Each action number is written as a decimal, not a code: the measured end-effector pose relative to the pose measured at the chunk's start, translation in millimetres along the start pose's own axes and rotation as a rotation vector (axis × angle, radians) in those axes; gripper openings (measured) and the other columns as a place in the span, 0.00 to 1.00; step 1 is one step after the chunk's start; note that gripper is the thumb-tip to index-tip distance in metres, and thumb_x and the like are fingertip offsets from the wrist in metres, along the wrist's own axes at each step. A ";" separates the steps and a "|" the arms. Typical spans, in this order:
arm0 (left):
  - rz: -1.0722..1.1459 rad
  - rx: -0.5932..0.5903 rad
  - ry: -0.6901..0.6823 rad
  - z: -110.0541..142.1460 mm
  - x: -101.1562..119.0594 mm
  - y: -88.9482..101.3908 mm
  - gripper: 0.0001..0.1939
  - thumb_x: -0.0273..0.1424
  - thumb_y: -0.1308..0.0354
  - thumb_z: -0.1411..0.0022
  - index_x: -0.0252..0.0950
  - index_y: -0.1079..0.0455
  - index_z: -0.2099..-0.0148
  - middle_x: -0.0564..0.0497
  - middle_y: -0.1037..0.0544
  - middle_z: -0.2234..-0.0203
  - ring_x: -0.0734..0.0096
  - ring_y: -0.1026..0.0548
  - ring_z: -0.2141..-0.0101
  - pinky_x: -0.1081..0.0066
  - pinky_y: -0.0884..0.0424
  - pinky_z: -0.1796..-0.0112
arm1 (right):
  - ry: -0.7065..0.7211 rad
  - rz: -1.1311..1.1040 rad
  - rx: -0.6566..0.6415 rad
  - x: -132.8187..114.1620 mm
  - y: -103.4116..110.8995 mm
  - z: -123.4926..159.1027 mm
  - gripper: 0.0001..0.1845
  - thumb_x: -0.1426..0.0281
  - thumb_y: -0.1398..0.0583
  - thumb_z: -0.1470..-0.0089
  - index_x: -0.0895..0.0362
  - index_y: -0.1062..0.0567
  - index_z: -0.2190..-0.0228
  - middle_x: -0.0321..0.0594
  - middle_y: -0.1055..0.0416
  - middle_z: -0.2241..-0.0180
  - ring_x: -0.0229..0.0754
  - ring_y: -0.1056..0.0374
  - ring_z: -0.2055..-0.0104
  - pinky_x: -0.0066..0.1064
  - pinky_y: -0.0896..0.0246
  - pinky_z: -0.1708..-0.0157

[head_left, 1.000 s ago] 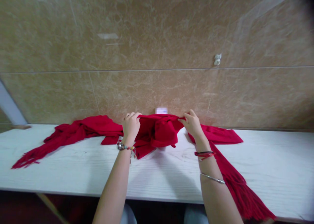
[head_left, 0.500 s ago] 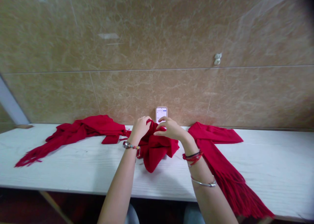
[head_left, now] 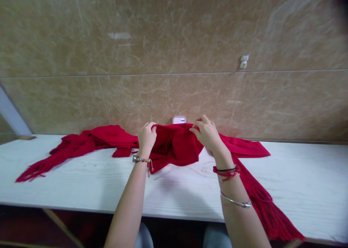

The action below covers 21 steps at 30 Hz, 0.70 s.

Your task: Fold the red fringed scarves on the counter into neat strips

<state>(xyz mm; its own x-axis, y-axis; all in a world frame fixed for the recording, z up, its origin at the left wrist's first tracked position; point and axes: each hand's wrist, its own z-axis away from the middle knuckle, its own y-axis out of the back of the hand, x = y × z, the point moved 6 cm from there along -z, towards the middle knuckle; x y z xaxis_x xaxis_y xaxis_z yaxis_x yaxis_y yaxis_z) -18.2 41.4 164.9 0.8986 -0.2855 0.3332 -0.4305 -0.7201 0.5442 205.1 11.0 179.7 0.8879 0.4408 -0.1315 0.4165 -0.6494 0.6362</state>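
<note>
Fringed red cloth (head_left: 100, 141): 9 o'clock from left hand. Left hand (head_left: 147, 135): narrow pinch on upper edge of middle red cloth (head_left: 185, 148), whose bulk lies at 4 o'clock, long axis 9-to-3. Right hand (head_left: 208, 134): fingertips at same edge, closure cannot be told; bulk at 8 o'clock, this hand nearer.

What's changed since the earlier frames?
Versus 0.5 s ago, hands moved apart: left hand leftward, pinching the middle red cloth; right hand rightward, fingertips at its upper edge, grip unclear. Cloth spread wider, now hiding most of the phone. Left-side cloth and right-side cloth essentially unchanged.
</note>
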 end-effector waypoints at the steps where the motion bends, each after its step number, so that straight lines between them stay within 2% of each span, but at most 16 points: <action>1: -0.007 0.037 0.013 -1.6 -3.7 5.6 0.11 0.24 0.52 0.40 0.34 0.28 0.61 0.47 0.24 0.66 0.65 0.27 0.63 0.71 0.35 0.62 | -0.024 -0.009 0.089 11.8 7.7 1.4 0.08 0.69 0.45 0.47 0.57 0.27 0.73 0.45 0.37 0.62 0.46 0.38 0.58 0.41 0.46 0.55; 4: -0.043 0.119 0.055 -5.1 -14.1 20.7 0.12 0.25 0.53 0.39 0.34 0.28 0.60 0.46 0.24 0.65 0.64 0.27 0.62 0.70 0.35 0.61 | -0.127 -0.012 0.291 48.5 23.0 9.6 0.08 0.68 0.45 0.48 0.58 0.28 0.74 0.47 0.39 0.61 0.48 0.39 0.57 0.42 0.43 0.57; 5: -0.059 0.126 0.066 -5.5 -16.3 23.0 0.12 0.26 0.53 0.38 0.34 0.28 0.60 0.46 0.24 0.65 0.63 0.27 0.62 0.70 0.35 0.61 | -0.165 -0.009 0.317 58.8 23.2 12.5 0.08 0.68 0.45 0.49 0.58 0.28 0.74 0.48 0.39 0.61 0.48 0.39 0.57 0.42 0.43 0.57; 7: -0.100 0.102 0.075 -4.7 -18.0 21.1 0.12 0.28 0.53 0.38 0.34 0.28 0.59 0.45 0.24 0.64 0.63 0.27 0.62 0.69 0.35 0.61 | -0.220 -0.012 0.277 72.0 14.3 16.4 0.08 0.68 0.45 0.49 0.58 0.28 0.74 0.47 0.39 0.62 0.48 0.38 0.58 0.41 0.41 0.58; 9: -0.149 -0.001 0.067 -1.6 -17.0 8.4 0.13 0.27 0.54 0.38 0.34 0.28 0.59 0.44 0.24 0.65 0.62 0.27 0.63 0.68 0.35 0.62 | -0.235 -0.029 0.138 74.3 -4.3 17.4 0.07 0.69 0.44 0.50 0.57 0.27 0.73 0.45 0.38 0.64 0.46 0.37 0.60 0.40 0.40 0.59; 11: -0.179 -0.196 0.035 4.3 -14.6 -13.3 0.12 0.25 0.53 0.39 0.35 0.28 0.60 0.44 0.25 0.66 0.61 0.27 0.63 0.68 0.35 0.62 | -0.200 -0.056 -0.053 66.9 -26.0 16.8 0.05 0.71 0.43 0.51 0.57 0.27 0.72 0.44 0.36 0.65 0.45 0.37 0.61 0.39 0.40 0.59; 14: -0.132 -0.456 -0.096 15.5 -4.6 -40.3 0.16 0.20 0.51 0.44 0.36 0.30 0.55 0.45 0.27 0.61 0.63 0.29 0.59 0.68 0.35 0.58 | -0.049 -0.149 -0.312 44.4 -48.3 15.8 0.11 0.75 0.41 0.54 0.57 0.26 0.66 0.44 0.33 0.63 0.44 0.37 0.57 0.38 0.41 0.55; 17: -0.007 -0.561 -0.336 24.1 17.5 -47.7 0.23 0.19 0.47 0.49 0.39 0.32 0.51 0.47 0.31 0.55 0.65 0.33 0.53 0.70 0.39 0.52 | 0.102 -0.262 -0.462 23.2 -51.5 15.9 0.16 0.73 0.41 0.53 0.56 0.27 0.59 0.45 0.32 0.57 0.44 0.38 0.52 0.37 0.43 0.52; 21: 0.085 -0.726 -0.569 39.2 45.4 -56.4 0.19 0.26 0.42 0.50 0.39 0.31 0.53 0.49 0.28 0.58 0.65 0.32 0.55 0.70 0.38 0.53 | 0.122 -0.258 -0.643 13.7 -51.1 20.0 0.17 0.67 0.40 0.53 0.55 0.25 0.59 0.45 0.34 0.52 0.45 0.37 0.52 0.35 0.43 0.51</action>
<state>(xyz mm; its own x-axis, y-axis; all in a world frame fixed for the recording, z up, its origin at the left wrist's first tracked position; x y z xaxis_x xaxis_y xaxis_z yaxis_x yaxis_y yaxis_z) 50.2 44.4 119.1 0.6851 -0.7250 0.0710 -0.2721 -0.1643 0.9481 199.8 37.9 130.2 0.7328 0.6219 -0.2762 0.3795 -0.0365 0.9245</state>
